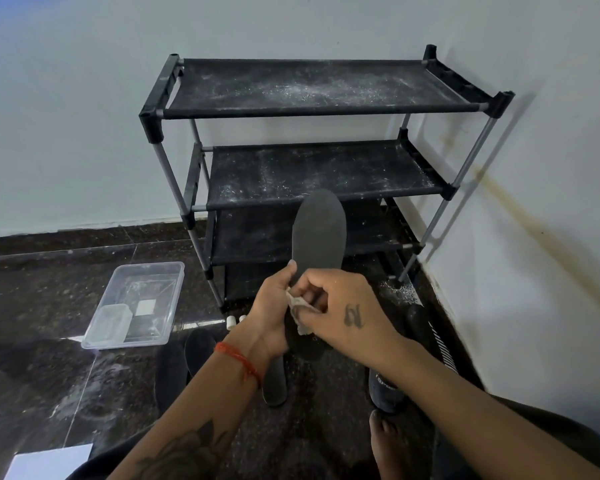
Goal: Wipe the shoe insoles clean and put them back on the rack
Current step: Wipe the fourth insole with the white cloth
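My left hand grips a dark grey insole by its lower part and holds it upright in front of the rack. My right hand pinches a crumpled pale cloth against the insole's lower end. The black shoe rack stands against the wall, its fabric shelves dusted with white specks. Several more dark insoles lie on the floor under my arms, such as one insole on the left and another insole below my left wrist.
A clear plastic tub holding a smaller container sits on the dark floor to the left. Two small white caps lie by the rack's foot. A dark shoe and my bare foot are at lower right. White paper lies at bottom left.
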Motion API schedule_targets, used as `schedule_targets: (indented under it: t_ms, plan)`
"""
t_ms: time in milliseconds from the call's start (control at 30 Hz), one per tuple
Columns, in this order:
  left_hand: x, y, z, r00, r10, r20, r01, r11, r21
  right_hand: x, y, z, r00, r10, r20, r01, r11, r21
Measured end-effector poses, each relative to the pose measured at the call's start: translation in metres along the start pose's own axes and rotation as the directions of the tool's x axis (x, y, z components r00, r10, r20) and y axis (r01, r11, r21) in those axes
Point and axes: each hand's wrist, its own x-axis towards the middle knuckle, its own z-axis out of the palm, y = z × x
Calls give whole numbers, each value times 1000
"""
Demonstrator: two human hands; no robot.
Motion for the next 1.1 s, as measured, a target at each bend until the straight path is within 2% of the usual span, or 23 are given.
schedule_targets:
  t_ms: [100,167,233,300,333,433,500,567,633,700,733,800,833,900,967,1033,1100]
  plan:
    - [0,-1,1,1000,5,27,-6,999,39,5,12,-9,999,-31,-12,28,974,-223]
    - [1,-2,0,999,3,45,-5,999,48,8,19,-18,999,-10,-48,-8,932,-363]
    - [1,-2,1,997,-9,77,7,1000,24,10,25,-28,989,2,-149,-59,924,-377]
    - [0,-2,1,996,-21,89,20,1000,6,10,24,-33,977,2,-215,-64,956,-285]
    - [-1,-1,1,995,-20,97,20,1000,-5,9,19,-32,981,20,-191,-58,980,-193]
    - [0,0,1,996,-14,83,19,998,-62,1,0,-18,993,80,92,-90,990,106]
    - [1,-1,-1,998,-3,57,7,998,-69,-2,-4,-11,982,74,173,-101,983,152]
    - [3,-1,-3,998,-5,62,9,998,-56,0,1,-13,983,59,173,-72,995,66]
    - [2,-2,-2,996,-10,92,12,1000,-20,3,9,-22,988,61,140,-33,980,-198]
    - [1,-2,0,993,-3,114,4,1000,-5,6,16,-31,997,72,35,-52,911,-410]
    - [0,-2,1,992,-4,126,5,1000,-10,7,19,-35,998,60,-37,-70,901,-428]
    - [0,-2,2,992,-16,128,20,999,-27,7,23,-38,991,29,-128,-70,941,-330]
    - [0,-2,2,992,-19,122,23,999,-37,6,21,-38,993,37,-110,-62,970,-235]
    - [0,0,1,993,-25,112,32,997,-63,3,10,-32,995,77,58,-76,997,-14]
    - [1,0,1,994,-29,103,39,994,-99,-2,-3,-23,971,67,230,-99,986,132]
    - [1,0,1,995,-27,94,37,994,-107,-3,-8,-21,956,39,291,-93,980,175]
    - [0,-1,0,995,-30,98,38,996,-77,-2,-8,-28,939,30,343,-77,989,123]
